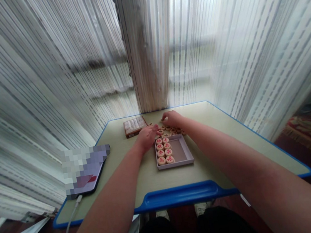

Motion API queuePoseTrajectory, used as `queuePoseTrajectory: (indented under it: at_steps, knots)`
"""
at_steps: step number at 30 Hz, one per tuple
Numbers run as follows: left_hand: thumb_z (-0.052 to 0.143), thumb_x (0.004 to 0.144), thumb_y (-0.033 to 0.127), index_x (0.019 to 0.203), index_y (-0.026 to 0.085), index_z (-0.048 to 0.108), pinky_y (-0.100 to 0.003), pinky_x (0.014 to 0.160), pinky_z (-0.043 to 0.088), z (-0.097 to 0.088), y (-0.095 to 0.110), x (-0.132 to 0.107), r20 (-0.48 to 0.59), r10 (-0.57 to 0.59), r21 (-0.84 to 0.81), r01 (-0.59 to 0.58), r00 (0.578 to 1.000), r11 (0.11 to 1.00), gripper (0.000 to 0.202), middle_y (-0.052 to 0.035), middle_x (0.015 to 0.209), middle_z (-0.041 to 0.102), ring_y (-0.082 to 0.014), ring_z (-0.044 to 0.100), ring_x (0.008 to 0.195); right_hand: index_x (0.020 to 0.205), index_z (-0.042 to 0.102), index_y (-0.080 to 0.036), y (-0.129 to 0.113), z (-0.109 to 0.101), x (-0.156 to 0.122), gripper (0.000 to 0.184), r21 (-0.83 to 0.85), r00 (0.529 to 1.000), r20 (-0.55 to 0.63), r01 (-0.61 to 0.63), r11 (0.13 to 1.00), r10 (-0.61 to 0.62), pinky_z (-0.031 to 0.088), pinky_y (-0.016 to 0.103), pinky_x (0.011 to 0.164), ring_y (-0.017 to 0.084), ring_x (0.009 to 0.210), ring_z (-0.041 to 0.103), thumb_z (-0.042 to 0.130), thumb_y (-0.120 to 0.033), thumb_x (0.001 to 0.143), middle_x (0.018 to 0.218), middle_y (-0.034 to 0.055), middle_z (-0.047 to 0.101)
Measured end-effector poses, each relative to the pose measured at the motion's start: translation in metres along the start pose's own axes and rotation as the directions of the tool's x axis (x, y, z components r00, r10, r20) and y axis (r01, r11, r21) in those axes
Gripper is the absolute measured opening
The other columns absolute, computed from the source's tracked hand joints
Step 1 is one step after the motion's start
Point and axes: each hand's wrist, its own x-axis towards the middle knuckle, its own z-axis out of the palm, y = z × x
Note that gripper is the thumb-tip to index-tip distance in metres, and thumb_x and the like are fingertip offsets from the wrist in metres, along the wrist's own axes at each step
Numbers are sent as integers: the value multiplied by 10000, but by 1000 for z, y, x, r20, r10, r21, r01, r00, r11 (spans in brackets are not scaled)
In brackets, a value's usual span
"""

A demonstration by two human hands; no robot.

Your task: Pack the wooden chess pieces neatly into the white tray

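A shallow pale open box (182, 149) lies on the table. Round Chinese chess pieces (168, 152) with red characters fill its left part in two columns; the right part shows bare bottom. Beyond the box's far edge, loose chess pieces (172, 129) lie in a heap, partly hidden by my hands. My left hand (147, 137) rests at the heap's left side, fingers stretched out over the nearest pieces. At the far side of the heap is my right hand (172, 119), its fingers bent together in a pinch; what they hold is too small to make out.
A brown-edged box with a printed top (135, 125) lies left of the heap. A phone (93, 172) with a white cable (72, 216) is at the table's left edge. The table (202, 115) has a blue rim and front groove (181, 195). Striped curtains (146, 55) hang behind.
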Motion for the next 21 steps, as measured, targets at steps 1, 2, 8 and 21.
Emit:
queuePoseTrajectory:
  at_steps: [1,2,8,21]
  knots:
    - [167,884,588,603,183,695,-344,883,474,0,0,0,-2,-7,0,7,1000,1000,722,-98,900,729,-203,649,898,1020,693,-183,0,0,-2,294,1,1000,-13,-4,1000,5,431,278,847,224,1004,585,592,-326,783,1031,81,699]
    - [162,885,585,607,183,696,-346,893,469,-1,0,0,-8,-16,0,16,1000,1000,724,-95,895,729,-203,648,901,1006,695,-182,0,1,-4,292,4,1000,-25,-10,1000,10,428,279,853,226,1018,577,593,-338,782,1019,82,700]
    - [173,894,554,668,188,721,-344,939,441,-4,-4,-1,-53,-80,35,82,995,996,696,-72,889,731,-195,644,910,976,698,-178,-1,-3,-10,272,52,997,-69,-39,998,43,441,270,826,211,967,595,607,-309,756,962,80,703]
    - [146,870,642,933,131,730,-341,962,440,1,-6,-7,21,-228,-62,228,974,972,778,-119,1099,683,-231,605,1072,995,703,-178,41,-38,-86,296,276,986,-74,-125,953,150,469,236,713,152,789,638,545,-342,806,908,51,718]
